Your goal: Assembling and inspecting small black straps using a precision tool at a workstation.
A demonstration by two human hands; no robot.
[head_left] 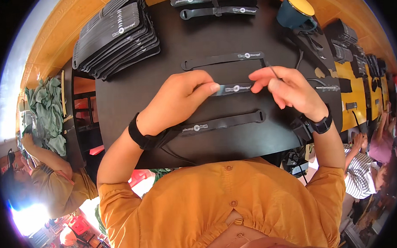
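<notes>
My left hand [180, 96] is closed, thumb and forefinger pinching the left end of a short black strap [239, 88] with a pale printed label. A bluish, shiny patch shows on the strap beside my thumb. At its other end is my right hand [287, 87], fingers bent, with a thin dark stick-like tool [273, 72] between them; its kind is too small to tell. One black strap with a holed end [222, 60] lies flat just beyond my hands. Another such strap [227, 121] lies nearer me, its left end partly hidden by my left wrist.
A tall stack of black straps [116, 37] stands at the table's far left. Two banded strap bundles [218, 12] lie at the back. A dark mug with a yellow lid [295, 11] is at the back right. Other people sit at both sides, beyond the black table [169, 46].
</notes>
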